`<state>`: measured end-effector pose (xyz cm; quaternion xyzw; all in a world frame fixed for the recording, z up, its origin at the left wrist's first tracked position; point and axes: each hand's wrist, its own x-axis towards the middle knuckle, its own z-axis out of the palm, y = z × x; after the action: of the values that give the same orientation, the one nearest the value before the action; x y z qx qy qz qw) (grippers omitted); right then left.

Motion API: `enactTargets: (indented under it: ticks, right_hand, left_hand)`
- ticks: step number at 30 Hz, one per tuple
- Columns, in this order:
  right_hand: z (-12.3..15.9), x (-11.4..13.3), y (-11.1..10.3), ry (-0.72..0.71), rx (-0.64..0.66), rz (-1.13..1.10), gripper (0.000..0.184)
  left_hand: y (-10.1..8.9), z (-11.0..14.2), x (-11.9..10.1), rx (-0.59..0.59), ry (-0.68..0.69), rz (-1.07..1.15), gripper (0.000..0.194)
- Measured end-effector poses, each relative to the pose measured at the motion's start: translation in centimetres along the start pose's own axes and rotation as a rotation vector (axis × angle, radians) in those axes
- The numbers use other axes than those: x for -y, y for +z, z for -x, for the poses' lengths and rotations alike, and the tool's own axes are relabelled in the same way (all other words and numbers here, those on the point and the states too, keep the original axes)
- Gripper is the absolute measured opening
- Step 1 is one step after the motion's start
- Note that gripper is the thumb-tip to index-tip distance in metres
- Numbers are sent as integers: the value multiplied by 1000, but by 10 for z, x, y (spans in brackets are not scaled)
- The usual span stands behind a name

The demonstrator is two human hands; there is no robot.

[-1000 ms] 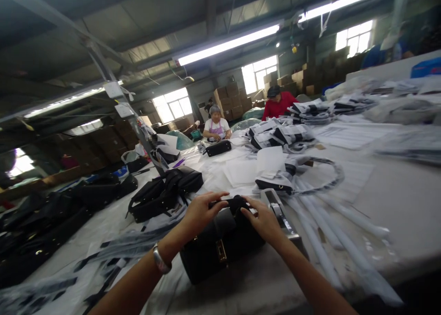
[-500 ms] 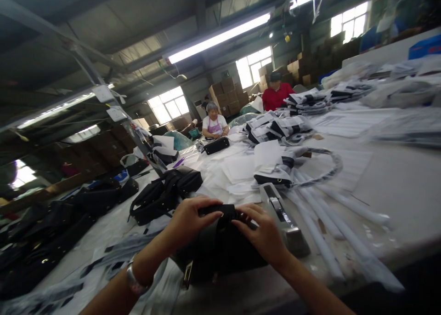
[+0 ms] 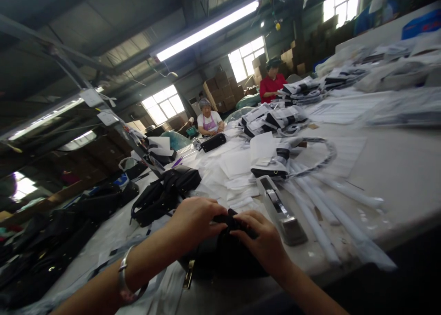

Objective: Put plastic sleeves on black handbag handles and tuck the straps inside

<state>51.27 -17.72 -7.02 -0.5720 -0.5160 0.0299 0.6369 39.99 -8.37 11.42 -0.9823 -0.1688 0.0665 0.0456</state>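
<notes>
A black handbag (image 3: pixel 227 260) with a gold metal fitting at its lower left lies in front of me at the table's near edge. My left hand (image 3: pixel 200 216) is closed, pinching a black strap-like part at the top of the bag between thumb and fingers. From the other side my right hand (image 3: pixel 257 230) pinches the same black part, its fingertips almost meeting the left ones. What exactly lies between the fingertips is dark and hard to make out. A grey tape dispenser (image 3: pixel 280 209) stands just beyond my right hand.
Another black bag (image 3: pixel 165 193) lies ahead on the left, with a heap of black bags (image 3: pixel 69 241) farther left. Rolled clear plastic (image 3: pixel 320 218) lies to the right. Wrapped bags (image 3: pixel 272 119) and white paper (image 3: pixel 237 161) cover the middle. Two people sit across the table.
My view has shifted slightly. The left hand has turned over the bag's top and its fingertips have come closer to the right hand's. Both hands keep their pinch on the black part.
</notes>
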Motion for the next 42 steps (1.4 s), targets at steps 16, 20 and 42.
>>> enactTargets:
  ticks: [16,20,42]
  right_hand:
    - [9,-14,-4,35,-1,-95,21]
    - [7,-15,-3,30,-5,-118,20]
    - [0,-13,-25,543,3,-502,28]
  left_hand:
    - [24,-31,-13,136,-80,178,22]
    - [28,-38,-22,177,-86,54,20]
    - [82,-27,-1,-95,85,249,30]
